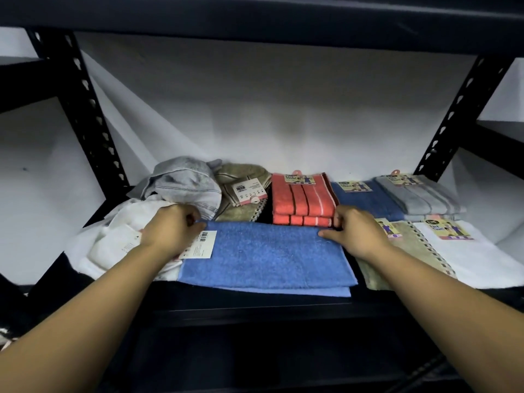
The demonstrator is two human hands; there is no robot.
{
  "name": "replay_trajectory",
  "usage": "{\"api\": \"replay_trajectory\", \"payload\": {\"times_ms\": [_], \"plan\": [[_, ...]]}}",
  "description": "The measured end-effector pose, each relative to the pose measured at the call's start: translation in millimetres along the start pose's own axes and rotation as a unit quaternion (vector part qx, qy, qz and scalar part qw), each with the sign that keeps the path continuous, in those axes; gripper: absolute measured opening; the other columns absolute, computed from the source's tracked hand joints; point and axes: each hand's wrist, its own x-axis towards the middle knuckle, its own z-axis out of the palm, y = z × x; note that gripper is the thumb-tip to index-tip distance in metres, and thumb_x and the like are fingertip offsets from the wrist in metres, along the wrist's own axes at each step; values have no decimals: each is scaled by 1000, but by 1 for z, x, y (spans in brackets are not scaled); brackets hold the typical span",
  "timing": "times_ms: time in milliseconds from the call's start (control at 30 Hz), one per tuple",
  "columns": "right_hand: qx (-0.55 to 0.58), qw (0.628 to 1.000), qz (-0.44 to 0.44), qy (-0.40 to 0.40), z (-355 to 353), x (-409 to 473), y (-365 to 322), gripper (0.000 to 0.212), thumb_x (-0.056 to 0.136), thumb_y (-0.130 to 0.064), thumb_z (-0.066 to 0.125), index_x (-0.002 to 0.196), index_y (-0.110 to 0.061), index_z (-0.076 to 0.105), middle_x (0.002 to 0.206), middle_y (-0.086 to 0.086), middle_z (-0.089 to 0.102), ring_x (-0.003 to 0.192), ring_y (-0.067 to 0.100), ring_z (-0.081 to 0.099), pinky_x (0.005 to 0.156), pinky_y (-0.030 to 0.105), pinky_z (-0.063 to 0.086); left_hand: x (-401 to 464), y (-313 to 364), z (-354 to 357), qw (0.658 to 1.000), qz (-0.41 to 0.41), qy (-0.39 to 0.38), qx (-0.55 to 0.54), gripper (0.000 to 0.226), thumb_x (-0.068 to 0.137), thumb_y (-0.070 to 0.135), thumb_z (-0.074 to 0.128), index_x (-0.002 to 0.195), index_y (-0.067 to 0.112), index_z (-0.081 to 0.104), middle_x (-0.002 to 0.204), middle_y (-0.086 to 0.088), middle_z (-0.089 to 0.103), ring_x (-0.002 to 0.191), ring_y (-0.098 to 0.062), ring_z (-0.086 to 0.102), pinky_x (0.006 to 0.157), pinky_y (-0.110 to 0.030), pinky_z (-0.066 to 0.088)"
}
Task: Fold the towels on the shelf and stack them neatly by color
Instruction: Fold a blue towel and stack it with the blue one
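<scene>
A light blue towel [263,256] lies folded double at the front of the shelf, with a paper tag at its left end. My left hand [170,228] grips its far left corner with curled fingers. My right hand [357,231] pinches its far right corner. Behind it stand folded red striped towels [303,199], a darker blue folded towel [365,199] and grey folded towels [422,197]. At the left lie a crumpled grey towel [184,182], a rumpled white towel [113,245] and a loose beige towel [243,191].
A beige folded towel [411,251] and a white folded towel [476,251] lie at the front right. Black slotted uprights [85,109] frame the bay on both sides. A dark shelf beam [255,18] runs overhead. The black shelf edge [255,304] lies below the blue towel.
</scene>
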Motion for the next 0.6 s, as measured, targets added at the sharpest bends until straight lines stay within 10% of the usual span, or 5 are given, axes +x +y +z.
{"api": "replay_trajectory", "payload": {"times_ms": [300,600], "plan": [[14,1000,-5,0,1,5,4,38,79,-45,85,70,-22,56,67,-7,63,65,11,60,59,32,48,-19,32,2,996,76,53,12,13,80,33,77,86,27,67,87,6,58,86,-23,60,73,-34,51],[122,990,-71,-18,-13,-23,18,22,85,-28,80,73,-23,63,68,-5,68,67,12,65,72,38,55,-68,159,53,926,327,-173,-72,49,80,67,72,113,31,64,109,9,56,108,-9,54,97,-24,44]]}}
